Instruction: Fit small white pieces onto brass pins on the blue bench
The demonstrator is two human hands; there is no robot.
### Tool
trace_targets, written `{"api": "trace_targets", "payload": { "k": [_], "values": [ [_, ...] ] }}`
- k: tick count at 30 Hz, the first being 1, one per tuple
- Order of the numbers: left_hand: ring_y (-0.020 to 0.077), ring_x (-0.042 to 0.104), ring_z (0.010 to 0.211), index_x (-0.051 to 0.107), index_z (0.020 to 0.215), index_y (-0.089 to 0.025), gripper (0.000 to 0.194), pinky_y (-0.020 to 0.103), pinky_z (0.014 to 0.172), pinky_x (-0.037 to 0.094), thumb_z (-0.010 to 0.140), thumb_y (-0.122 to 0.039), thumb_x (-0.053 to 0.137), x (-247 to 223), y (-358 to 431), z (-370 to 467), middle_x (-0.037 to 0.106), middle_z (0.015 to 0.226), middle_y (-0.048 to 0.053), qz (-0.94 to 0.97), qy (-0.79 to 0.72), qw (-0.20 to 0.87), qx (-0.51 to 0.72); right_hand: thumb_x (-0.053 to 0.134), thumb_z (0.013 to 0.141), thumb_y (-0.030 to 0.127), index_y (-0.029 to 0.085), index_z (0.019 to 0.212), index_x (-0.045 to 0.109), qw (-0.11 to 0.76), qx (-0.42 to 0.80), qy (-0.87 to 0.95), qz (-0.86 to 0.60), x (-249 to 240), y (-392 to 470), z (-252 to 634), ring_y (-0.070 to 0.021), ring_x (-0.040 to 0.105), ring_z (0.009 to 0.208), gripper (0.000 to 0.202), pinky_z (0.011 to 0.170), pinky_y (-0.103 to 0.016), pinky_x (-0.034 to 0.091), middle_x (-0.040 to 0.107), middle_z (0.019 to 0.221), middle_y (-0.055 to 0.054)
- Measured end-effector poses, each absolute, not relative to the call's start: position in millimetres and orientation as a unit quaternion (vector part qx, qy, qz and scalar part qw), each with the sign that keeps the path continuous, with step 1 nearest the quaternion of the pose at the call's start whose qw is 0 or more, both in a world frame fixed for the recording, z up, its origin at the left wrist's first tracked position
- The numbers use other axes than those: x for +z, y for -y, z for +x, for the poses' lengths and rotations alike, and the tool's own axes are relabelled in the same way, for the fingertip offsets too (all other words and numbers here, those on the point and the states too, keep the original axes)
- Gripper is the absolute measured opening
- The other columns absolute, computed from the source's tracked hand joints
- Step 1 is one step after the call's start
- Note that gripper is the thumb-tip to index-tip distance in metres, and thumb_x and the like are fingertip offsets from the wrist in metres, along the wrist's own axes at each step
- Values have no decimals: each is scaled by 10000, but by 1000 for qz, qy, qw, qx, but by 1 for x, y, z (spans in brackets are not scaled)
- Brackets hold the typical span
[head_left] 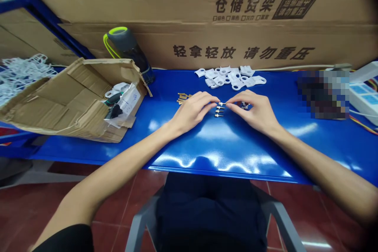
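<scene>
Between my fingertips at mid-table is a small brass pin with a white piece on it [222, 104]. My left hand [195, 111] pinches its left end with thumb and forefinger. My right hand [256, 111] is closed in a pinch at the pin's right end. Just below, several similar brass pins with white pieces [219, 115] lie in a short column on the blue table [206, 149]. Behind my left hand is a small pile of flat brass pieces [183, 98], partly covered by it. Tiny white pieces [245, 105] show beside my right fingers, partly hidden.
White plastic parts with round holes [230, 76] are heaped at the back. On the left stand an open cardboard box [88, 86] with bags inside and a dark bottle [130, 49]. A blurred-out object [323, 94] and a white power strip [364, 96] are at right.
</scene>
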State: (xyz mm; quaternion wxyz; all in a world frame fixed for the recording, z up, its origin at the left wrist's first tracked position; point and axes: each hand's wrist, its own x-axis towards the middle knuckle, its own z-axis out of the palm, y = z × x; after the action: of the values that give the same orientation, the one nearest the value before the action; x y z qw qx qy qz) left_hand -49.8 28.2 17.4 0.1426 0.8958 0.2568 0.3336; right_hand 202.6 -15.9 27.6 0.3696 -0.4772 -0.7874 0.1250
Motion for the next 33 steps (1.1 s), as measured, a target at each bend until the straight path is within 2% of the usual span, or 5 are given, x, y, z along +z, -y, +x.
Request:
{"api": "trace_targets", "payload": {
  "k": [7, 16, 25, 33],
  "values": [
    [245, 653, 1177, 710, 1250, -222, 282, 433, 1070, 490, 1131, -301, 466, 22, -34, -56, 737, 1280, 80, 894, -366, 73, 250, 645, 1019, 394, 264, 967, 832, 318, 33, 782, -534, 10, -2, 205, -314, 665, 1015, 233, 921, -489, 485, 801, 1034, -78],
    [318, 611, 1155, 755, 1242, -220, 322, 480, 994, 490, 1087, -294, 483, 34, -50, -77, 712, 1228, 116, 872, -465, -12, 156, 622, 1031, 379, 257, 985, 841, 289, 53, 801, -521, 5, -4, 207, -307, 645, 1036, 255, 918, -469, 462, 788, 1105, -85],
    [340, 627, 1085, 797, 1131, -203, 339, 527, 985, 508, 1073, -357, 502, 25, -65, -93, 722, 1139, 143, 873, -451, -30, 184, 586, 1050, 455, 278, 1006, 842, 263, 57, 815, -513, 6, -4, 210, -323, 646, 1073, 315, 889, -479, 482, 776, 1158, -89],
    [331, 634, 1046, 800, 1093, -205, 298, 515, 956, 520, 1067, -320, 527, 27, -65, -95, 735, 1094, 134, 879, -441, -28, 180, 559, 1068, 471, 292, 1060, 851, 239, 57, 824, -510, 8, -4, 214, -320, 646, 1098, 343, 923, -489, 485, 766, 1234, -94]
  ]
}}
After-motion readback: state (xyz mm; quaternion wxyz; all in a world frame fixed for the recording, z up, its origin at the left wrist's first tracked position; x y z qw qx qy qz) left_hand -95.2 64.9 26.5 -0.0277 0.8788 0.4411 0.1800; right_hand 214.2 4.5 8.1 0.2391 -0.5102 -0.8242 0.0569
